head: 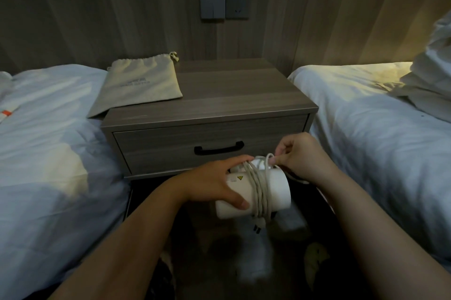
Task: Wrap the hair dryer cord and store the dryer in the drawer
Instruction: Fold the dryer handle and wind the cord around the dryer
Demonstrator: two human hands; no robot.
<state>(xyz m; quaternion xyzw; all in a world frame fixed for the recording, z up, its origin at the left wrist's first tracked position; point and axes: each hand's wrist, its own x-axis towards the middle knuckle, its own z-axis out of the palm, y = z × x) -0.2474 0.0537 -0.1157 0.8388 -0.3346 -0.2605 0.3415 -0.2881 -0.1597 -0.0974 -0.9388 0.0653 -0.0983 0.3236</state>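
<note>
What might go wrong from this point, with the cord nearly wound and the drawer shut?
1. The cord sits in loose turns around the white hair dryer, and its plug dangles underneath; it may unwind if the right hand lets go of its loop.
2. The drawer is closed and both hands are busy, so freeing the left hand for the handle risks dropping the dryer.

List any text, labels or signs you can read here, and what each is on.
Hair dryer: a yellow triangle warning sign; the small print beside it is too small to read.
Cloth bag: two lines of dark print, too blurred to read.
Nothing else legible.
</note>
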